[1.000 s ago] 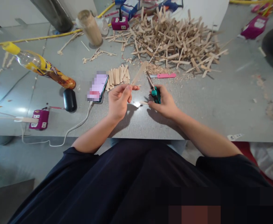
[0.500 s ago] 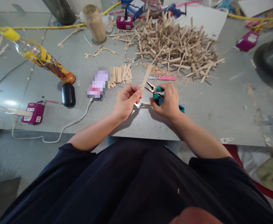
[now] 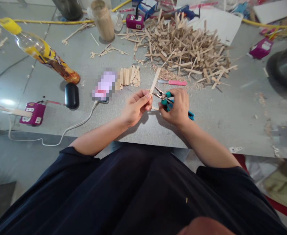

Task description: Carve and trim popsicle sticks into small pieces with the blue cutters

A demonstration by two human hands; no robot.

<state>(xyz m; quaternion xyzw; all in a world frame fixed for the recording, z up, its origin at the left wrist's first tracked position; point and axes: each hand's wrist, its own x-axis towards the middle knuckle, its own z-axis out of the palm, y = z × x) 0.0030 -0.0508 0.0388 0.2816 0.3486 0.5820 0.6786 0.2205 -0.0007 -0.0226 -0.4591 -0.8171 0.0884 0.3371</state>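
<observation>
My left hand (image 3: pixel 139 105) pinches the lower end of a flat wooden stick (image 3: pixel 155 80), which slants up and to the right. In my right hand (image 3: pixel 176 106) is a pair of pliers (image 3: pixel 166 97) with teal grips. Its jaws are spread and point left, close beside the stick; whether they touch it I cannot tell. Below the jaws another pale stick (image 3: pixel 155 108) shows between the hands, partly hidden. A blue object (image 3: pixel 191 115) lies partly covered by my right hand.
A big heap of wooden sticks (image 3: pixel 187 49) fills the back. Before it lie a pink-handled cutter (image 3: pixel 177 83) and shavings. To the left are a row of short sticks (image 3: pixel 130 76), a phone (image 3: pixel 105 85) on a cable, a black case (image 3: pixel 72 96), a bottle (image 3: pixel 45 55) and a jar (image 3: pixel 103 23).
The view has shifted slightly. My left hand has moved a little to the right with the stick, nearer the pliers. Both hands keep their hold.
</observation>
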